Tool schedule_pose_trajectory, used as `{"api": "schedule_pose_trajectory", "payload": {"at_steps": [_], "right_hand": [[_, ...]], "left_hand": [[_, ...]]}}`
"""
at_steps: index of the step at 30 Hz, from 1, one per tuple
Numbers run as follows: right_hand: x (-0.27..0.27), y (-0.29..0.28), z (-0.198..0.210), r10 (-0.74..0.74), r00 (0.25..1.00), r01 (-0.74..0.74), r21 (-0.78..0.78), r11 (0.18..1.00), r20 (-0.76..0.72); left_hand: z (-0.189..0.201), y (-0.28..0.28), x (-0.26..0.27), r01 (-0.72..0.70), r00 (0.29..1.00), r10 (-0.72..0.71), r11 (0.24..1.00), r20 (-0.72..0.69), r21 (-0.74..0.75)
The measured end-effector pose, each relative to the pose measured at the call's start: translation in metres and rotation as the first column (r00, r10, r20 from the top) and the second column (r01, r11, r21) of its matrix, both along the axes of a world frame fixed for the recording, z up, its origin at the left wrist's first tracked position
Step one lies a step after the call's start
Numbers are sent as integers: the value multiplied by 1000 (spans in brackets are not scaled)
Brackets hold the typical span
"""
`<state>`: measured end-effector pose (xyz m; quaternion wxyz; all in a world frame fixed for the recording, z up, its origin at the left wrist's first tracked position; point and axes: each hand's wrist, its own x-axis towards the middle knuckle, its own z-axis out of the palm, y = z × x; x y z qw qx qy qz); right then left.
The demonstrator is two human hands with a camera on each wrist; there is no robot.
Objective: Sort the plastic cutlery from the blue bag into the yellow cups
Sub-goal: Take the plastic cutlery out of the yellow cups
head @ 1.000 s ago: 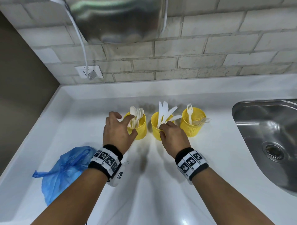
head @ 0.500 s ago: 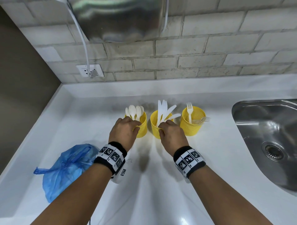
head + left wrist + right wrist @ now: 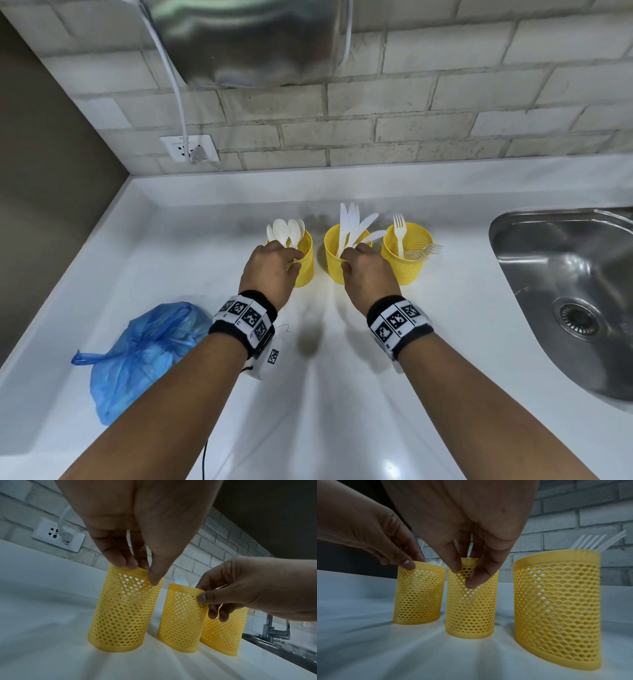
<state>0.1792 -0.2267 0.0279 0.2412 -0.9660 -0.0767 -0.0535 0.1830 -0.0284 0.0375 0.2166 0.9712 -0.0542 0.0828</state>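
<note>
left hand (image 3: 270, 265) pinched rim of left spoon cup (image 3: 303, 263) | right hand (image 3: 366, 270) pinched rim of middle knife cup (image 3: 334, 265) | fork cup (image 3: 409, 260) right, untouched | blue bag (image 3: 137, 356) near-left

My arms are bare from elbow to wrist, with no sleeves. My left hand (image 3: 270, 270) and right hand (image 3: 368, 274) wear no gloves or rings. Each wrist carries 1 black band (image 3: 244, 318) faced with white panels printed with square black-and-white markers. A white camera unit (image 3: 265, 359) hangs under my left wrist, trailing a thin black cable (image 3: 205, 459).
</note>
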Motion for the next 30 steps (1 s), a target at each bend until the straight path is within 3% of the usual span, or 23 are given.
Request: {"api": "schedule_pose_trajectory", "payload": {"at_steps": [8, 13, 18, 23, 25, 27, 30], "right_hand": [[-13, -1, 10, 7, 999, -9, 57, 998, 37], [-49, 7, 12, 68, 984, -103, 220, 970, 162], [-95, 34, -16, 223, 974, -195, 327, 925, -49], [-114, 89, -43, 453, 850, -359, 332, 872, -269], [-114, 117, -47, 482, 829, -379, 349, 857, -284], [-111, 143, -47, 497, 820, -398, 340, 852, -284], [-98, 182, -45, 538, 800, -441, 345, 828, -268]], "left_hand": [[9, -3, -9, -49, 999, 49, 997, -12, -56], [21, 10, -70, -87, 993, 100, 976, 55, -200], [7, 58, -170, -169, 982, 184, 950, 33, -261], [-22, 133, -240, -457, 883, 468, 873, 31, -169], [-32, 159, -255, -550, 828, 560, 823, 39, -139], [-41, 180, -260, -638, 769, 636, 759, -61, -125], [-57, 211, -246, -629, 777, 615, 768, -138, -121]]}}
